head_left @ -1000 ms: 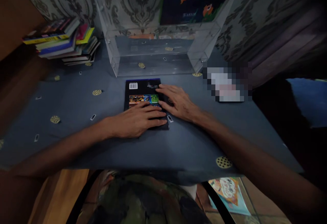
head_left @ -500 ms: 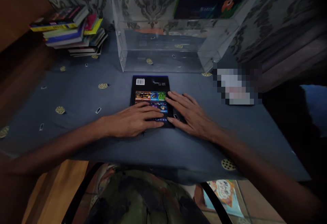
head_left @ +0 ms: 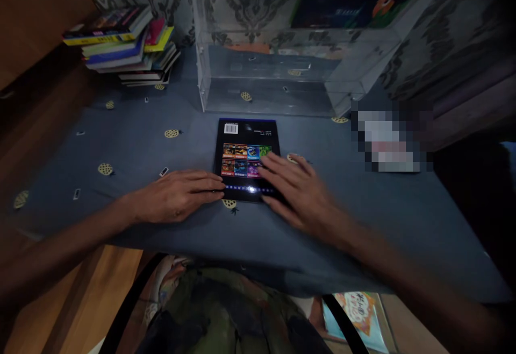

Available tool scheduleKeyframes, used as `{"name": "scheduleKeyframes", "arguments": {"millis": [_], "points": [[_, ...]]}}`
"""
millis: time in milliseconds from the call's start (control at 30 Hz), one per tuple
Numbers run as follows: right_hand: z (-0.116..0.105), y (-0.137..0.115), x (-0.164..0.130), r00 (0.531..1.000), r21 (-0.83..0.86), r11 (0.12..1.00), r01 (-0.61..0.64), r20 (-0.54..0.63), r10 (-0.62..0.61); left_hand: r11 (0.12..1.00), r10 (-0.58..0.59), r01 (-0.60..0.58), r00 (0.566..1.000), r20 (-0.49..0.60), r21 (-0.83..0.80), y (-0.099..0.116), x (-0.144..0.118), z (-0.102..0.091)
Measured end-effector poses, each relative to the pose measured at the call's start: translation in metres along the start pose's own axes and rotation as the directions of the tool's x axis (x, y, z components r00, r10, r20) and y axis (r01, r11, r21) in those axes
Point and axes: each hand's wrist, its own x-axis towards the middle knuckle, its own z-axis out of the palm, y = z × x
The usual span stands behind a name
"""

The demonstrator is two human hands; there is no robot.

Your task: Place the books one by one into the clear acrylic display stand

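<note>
A black book (head_left: 245, 137) lies on the cloth-covered table with its back cover up, showing a barcode and rows of small coloured pictures. My left hand (head_left: 181, 192) rests flat by the book's lower left edge, its fingertips touching the cover there. Over the lower right part of the book, my right hand (head_left: 296, 190) is spread, slightly blurred, fingers apart. Whether its fingertips press on the cover or hover just above, I cannot tell. Neither hand is wrapped round the book.
A clear acrylic rack (head_left: 270, 96) stands behind the book, with a dark fish-picture book (head_left: 363, 4) on its upper level. Several stacked books (head_left: 116, 52) sit at the back left. A blurred-out item (head_left: 389, 141) lies to the right. A light-blue booklet (head_left: 358, 316) is below the table edge.
My left hand has slid left off the middle of the book to its edge, uncovering more pictures. My right hand has moved over the lower right of the cover. The view has shifted slightly.
</note>
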Motion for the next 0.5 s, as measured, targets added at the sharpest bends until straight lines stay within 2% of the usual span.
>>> {"name": "scheduleKeyframes", "arguments": {"millis": [100,200,333,500], "points": [[0.010,-0.040,0.009,0.988,0.045,0.989,0.139,0.054,-0.141,0.998,-0.015,0.015,1.000,-0.010,0.062,0.002,-0.007,0.001],[0.022,-0.064,0.012,0.978,0.092,0.981,0.168,0.111,-0.178,0.996,-0.026,0.028,0.999,-0.021,0.079,0.003,-0.010,0.002],[0.025,-0.063,-0.001,0.987,0.104,0.988,0.115,0.096,-0.126,0.999,-0.028,0.030,0.999,-0.042,0.042,0.004,-0.011,0.004],[0.014,-0.045,-0.031,0.994,0.072,0.995,0.063,0.082,-0.069,0.999,-0.019,0.021,0.997,-0.078,0.033,0.002,-0.012,0.006]]}}
